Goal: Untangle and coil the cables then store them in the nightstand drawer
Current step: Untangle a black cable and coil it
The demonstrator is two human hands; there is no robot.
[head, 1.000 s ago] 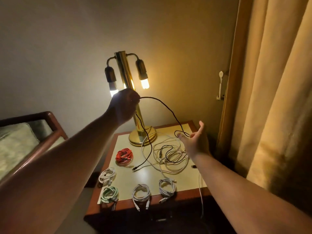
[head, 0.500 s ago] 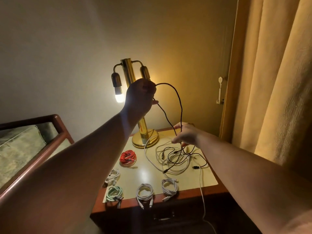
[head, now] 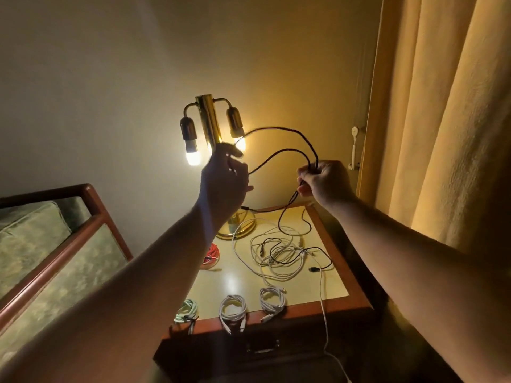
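Observation:
My left hand and my right hand both grip a black cable, raised above the nightstand. Two arcs of it span between the hands, and its tail drops from my right hand into a tangle of white and black cables on the tabletop. Coiled cables lie along the front edge: a green one and two white ones. A red coil shows partly behind my left forearm. The drawer below is closed.
A brass lamp with two lit bulbs stands at the back of the tabletop, right behind my left hand. One white cable hangs over the front edge. A bed with a wooden frame lies left; curtains hang right.
My right hand has closed on the black cable and risen from the tabletop to the height of my left hand, making a second loop. The view has shifted left.

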